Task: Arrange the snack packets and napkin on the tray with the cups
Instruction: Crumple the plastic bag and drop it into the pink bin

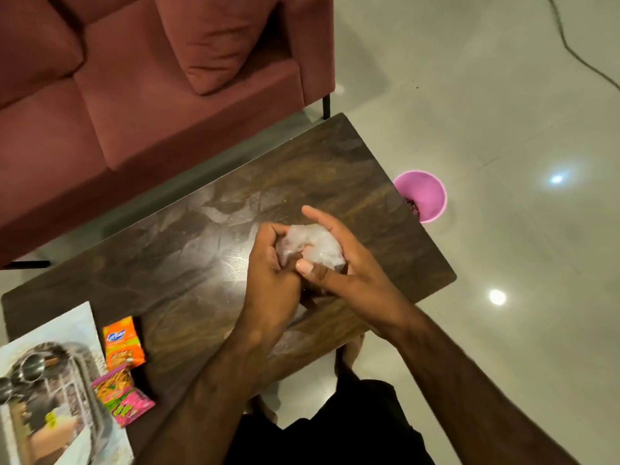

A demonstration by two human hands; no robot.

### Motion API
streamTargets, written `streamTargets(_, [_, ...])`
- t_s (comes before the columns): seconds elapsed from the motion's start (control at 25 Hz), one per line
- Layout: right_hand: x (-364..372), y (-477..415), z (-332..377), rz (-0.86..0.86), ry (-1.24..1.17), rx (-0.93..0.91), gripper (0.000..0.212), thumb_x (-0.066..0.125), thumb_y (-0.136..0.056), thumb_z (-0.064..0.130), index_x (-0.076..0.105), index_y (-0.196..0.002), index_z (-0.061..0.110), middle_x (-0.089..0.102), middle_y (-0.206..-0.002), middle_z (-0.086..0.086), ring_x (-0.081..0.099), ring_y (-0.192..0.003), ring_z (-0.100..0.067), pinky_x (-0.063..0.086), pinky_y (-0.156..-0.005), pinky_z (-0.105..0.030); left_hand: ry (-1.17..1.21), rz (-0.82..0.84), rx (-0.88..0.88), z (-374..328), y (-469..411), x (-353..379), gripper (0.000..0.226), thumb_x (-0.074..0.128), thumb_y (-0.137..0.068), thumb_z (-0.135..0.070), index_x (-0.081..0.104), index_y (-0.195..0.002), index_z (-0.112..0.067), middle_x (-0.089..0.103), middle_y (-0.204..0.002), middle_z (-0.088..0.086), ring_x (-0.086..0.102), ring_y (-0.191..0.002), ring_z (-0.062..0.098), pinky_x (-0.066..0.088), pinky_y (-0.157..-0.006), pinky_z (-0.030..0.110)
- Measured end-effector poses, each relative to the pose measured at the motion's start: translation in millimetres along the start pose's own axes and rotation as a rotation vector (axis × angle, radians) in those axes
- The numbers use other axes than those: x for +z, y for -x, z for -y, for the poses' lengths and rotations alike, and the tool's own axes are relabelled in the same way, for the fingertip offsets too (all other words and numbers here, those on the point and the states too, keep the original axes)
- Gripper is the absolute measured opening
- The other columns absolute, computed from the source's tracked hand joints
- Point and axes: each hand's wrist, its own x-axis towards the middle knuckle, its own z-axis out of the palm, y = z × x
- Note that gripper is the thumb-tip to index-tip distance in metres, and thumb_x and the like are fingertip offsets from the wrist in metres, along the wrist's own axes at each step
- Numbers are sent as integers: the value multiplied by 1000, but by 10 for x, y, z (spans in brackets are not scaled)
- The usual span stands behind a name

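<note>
Over the counter (208, 209), both the left hand (271, 260) and right hand (339, 260) clutch the crumpled napkin (315, 245); next it likely needs flattening and carrying to the tray (84, 397) beside 2 snack packets (122, 344).

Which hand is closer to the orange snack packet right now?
Left. The left hand is at the table's middle, on the packet's side; the right hand sits beyond it, farther from the orange packet. Both clutch the napkin.
</note>
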Motion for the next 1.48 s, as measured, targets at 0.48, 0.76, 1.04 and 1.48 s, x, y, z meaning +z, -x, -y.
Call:
streamTargets(0.48, [-258,149,-228,-59,416,-22,95,69,-86,30,8,-154,56,1,-165,27,18,-154,-8,44,-112,-46,-87,139,-459,79,-257,342,39,48,-83,-20,51,-120,-31,68,-97,8,71,-68,16,54,-47,31])
streamTargets(0.76, [-488,181,-336,-151,601,-27,103,72,-76,25,10,-152,57,2,-165,24,38,-147,-20,56,-100,-41,-37,251,-504,121,-178,597,35,46,-93,-9,57,-123,-24,72,-93,10,72,-79,20,54,-55,31])
streamTargets(1.04, [-765,234,-361,-231,649,-41,84,67,-86,43,16,-152,52,4,-168,16,34,-149,-19,46,-112,-42,-78,425,-528,84,-286,837,43,48,-99,-14,46,-142,-13,63,-130,22,62,-111,32,52,-95,52])
streamTargets(1.48, [-1409,95,-688,-345,607,-27,71,65,-89,26,32,-148,46,19,-164,19,44,-141,-10,49,-108,-31,-203,551,-569,178,-690,1289,46,59,-80,-30,60,-123,-46,77,-112,1,75,-97,17,56,-75,32])
